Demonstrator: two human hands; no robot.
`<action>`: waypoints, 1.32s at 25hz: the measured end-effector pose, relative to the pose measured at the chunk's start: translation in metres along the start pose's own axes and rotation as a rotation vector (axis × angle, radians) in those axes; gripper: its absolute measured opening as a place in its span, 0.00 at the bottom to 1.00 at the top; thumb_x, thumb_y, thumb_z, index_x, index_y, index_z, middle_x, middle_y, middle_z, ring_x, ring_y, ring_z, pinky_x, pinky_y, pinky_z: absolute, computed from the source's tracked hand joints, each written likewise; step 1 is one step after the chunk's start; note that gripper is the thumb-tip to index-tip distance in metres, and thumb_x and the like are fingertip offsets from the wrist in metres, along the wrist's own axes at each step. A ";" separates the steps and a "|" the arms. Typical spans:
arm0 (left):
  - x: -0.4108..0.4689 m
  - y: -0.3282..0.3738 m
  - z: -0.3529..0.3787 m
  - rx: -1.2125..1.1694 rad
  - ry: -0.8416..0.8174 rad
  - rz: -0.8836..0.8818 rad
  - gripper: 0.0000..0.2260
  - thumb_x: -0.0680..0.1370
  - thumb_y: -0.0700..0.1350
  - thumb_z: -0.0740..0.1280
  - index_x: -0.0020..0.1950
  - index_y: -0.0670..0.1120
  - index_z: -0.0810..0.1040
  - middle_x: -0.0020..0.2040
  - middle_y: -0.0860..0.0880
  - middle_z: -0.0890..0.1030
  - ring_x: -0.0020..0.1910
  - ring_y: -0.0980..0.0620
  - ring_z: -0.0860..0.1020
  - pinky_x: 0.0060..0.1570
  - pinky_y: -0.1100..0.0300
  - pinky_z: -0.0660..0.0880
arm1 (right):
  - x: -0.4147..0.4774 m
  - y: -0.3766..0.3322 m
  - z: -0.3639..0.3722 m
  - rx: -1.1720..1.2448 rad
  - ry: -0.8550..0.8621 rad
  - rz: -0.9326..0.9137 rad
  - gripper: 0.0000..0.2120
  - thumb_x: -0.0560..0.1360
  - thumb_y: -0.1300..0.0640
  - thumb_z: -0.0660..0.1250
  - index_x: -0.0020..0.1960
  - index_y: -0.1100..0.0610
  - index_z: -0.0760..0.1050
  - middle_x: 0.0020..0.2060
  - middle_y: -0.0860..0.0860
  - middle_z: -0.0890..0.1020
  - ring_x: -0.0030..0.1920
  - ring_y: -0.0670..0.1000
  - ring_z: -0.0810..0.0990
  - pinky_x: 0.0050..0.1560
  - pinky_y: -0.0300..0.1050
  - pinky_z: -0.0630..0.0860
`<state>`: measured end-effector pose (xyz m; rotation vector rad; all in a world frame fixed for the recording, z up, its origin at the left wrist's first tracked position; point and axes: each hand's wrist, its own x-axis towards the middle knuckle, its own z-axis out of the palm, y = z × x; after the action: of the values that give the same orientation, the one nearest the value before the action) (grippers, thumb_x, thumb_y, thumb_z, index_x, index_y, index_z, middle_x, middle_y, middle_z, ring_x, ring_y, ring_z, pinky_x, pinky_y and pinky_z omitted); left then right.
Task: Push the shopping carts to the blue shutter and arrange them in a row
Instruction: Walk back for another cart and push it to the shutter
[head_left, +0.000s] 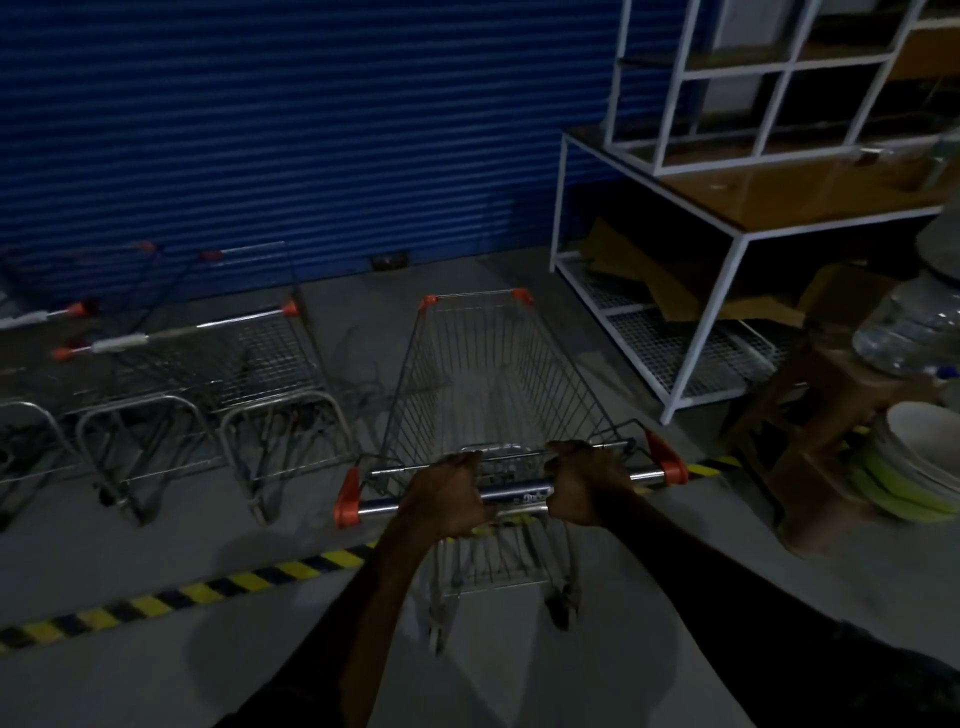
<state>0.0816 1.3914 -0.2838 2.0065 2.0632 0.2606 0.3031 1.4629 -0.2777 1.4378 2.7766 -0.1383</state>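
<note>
Both arms outstretched — left hand (447, 493) and right hand (584, 480) knuckles-up, fingers wrapped around cart handle (514, 492), facing blue shutter (285, 130)

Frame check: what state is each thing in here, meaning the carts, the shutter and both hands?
Blue shutter: rolled down, closed.
Held cart: upright, empty, nose toward the shutter, short of it.
Left hand: grips the cart's handle.
Right hand: grips the handle too.
Parked carts: upright, side by side at the left, before the shutter.
Plates: stacked, at the right.
</note>
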 end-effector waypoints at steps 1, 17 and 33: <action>0.015 -0.001 0.000 0.004 -0.001 -0.019 0.38 0.67 0.64 0.69 0.75 0.52 0.69 0.70 0.49 0.77 0.64 0.47 0.78 0.61 0.55 0.76 | 0.015 0.009 -0.002 0.027 -0.038 -0.023 0.29 0.64 0.42 0.58 0.60 0.50 0.82 0.71 0.50 0.75 0.69 0.56 0.75 0.67 0.50 0.72; 0.261 -0.064 -0.030 0.028 -0.008 -0.111 0.37 0.68 0.65 0.70 0.73 0.49 0.71 0.72 0.49 0.75 0.67 0.47 0.76 0.64 0.55 0.75 | 0.276 0.080 -0.015 0.044 -0.055 0.045 0.17 0.72 0.50 0.65 0.54 0.59 0.83 0.53 0.58 0.83 0.54 0.62 0.82 0.55 0.55 0.79; 0.474 -0.184 -0.085 -0.010 -0.103 -0.118 0.27 0.68 0.64 0.70 0.62 0.52 0.83 0.76 0.53 0.71 0.68 0.50 0.75 0.64 0.55 0.75 | 0.533 0.112 0.003 -0.083 -0.123 0.037 0.12 0.59 0.47 0.66 0.34 0.56 0.80 0.43 0.56 0.86 0.36 0.58 0.85 0.38 0.49 0.79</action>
<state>-0.1286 1.8622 -0.2841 1.8431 2.1017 0.1422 0.0866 1.9608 -0.3158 1.4099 2.6246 -0.1051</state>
